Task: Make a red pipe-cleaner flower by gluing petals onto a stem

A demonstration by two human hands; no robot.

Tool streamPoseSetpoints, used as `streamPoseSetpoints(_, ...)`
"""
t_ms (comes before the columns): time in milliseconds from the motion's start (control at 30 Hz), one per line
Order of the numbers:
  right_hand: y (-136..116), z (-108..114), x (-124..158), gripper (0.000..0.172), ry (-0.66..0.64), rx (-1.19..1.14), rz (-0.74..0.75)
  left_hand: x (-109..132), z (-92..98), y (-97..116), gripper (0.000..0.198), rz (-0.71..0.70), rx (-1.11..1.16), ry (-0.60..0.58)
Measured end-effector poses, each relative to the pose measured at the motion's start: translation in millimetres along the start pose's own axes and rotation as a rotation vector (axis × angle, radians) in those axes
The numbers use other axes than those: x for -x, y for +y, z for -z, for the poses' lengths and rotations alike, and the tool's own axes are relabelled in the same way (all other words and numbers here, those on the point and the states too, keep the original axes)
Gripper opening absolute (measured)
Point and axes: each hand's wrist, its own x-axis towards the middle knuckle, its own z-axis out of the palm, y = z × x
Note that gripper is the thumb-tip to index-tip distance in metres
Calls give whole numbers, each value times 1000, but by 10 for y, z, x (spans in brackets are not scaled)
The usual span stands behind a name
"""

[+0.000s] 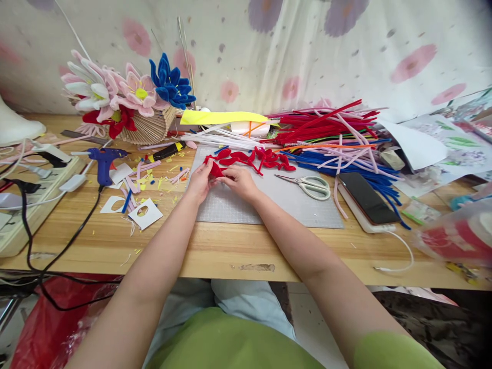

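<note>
My left hand (200, 180) and my right hand (240, 180) meet over a grey cutting mat (269, 205). Both pinch a small red pipe-cleaner petal (216, 169) between their fingertips. Just beyond them, several more red bent petals (265, 158) lie in a row on the mat's far edge. White-handled scissors (313, 185) rest on the mat to the right of my right hand.
A blue glue gun (103, 163) and paper scraps lie at left, beside a power strip (34, 189) with cables. Finished pipe-cleaner flowers (126, 97) stand at the back left. Piles of red, blue and pink pipe cleaners (330, 133) and a phone (367, 197) sit at right.
</note>
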Motion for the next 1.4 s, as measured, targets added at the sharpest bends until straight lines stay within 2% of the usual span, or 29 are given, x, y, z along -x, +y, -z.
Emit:
streamPoseSetpoints(100,60,5,9,36,-103,-243,-69,-51,103,24,34,-73,-115,26)
streamPoseSetpoints(200,77,22,22,39,-231,-412,-90,-60,140,30,34,-60,-143,-3)
streamPoseSetpoints(267,57,39,27,40,-261,-464,-96,-45,124,27,31,-50,-138,-5)
streamPoseSetpoints(500,-26,52,8,47,-139,-507,-22,11,47,37,20,113,-32,-70)
streamPoseSetpoints(667,8,27,-7,48,-105,-503,2,12,11,16,16,161,16,-22)
streamPoseSetpoints(800,-14,58,-4,48,-73,-521,-59,5,-26,24,16,226,125,34)
streamPoseSetpoints(900,-49,122,8,45,-123,-566,-121,8,-32,54,14,272,158,22)
streamPoseSetpoints(967,-65,163,17,45,-197,-591,-170,18,-31,56,17,208,104,25)
streamPoseSetpoints(1033,-71,185,23,44,-244,-614,-226,28,-29,34,22,87,21,26)
streamPoseSetpoints(1133,-64,170,21,40,-233,-674,-292,28,-25,-20,25,-43,-61,8)
streamPoseSetpoints(1267,-36,110,7,35,-228,-796,-368,7,-20,-64,27,-73,-70,-24)
streamPoseSetpoints(1400,-43,87,-11,33,-195,-829,-508,6,-24,-57,29,-51,-67,-57)
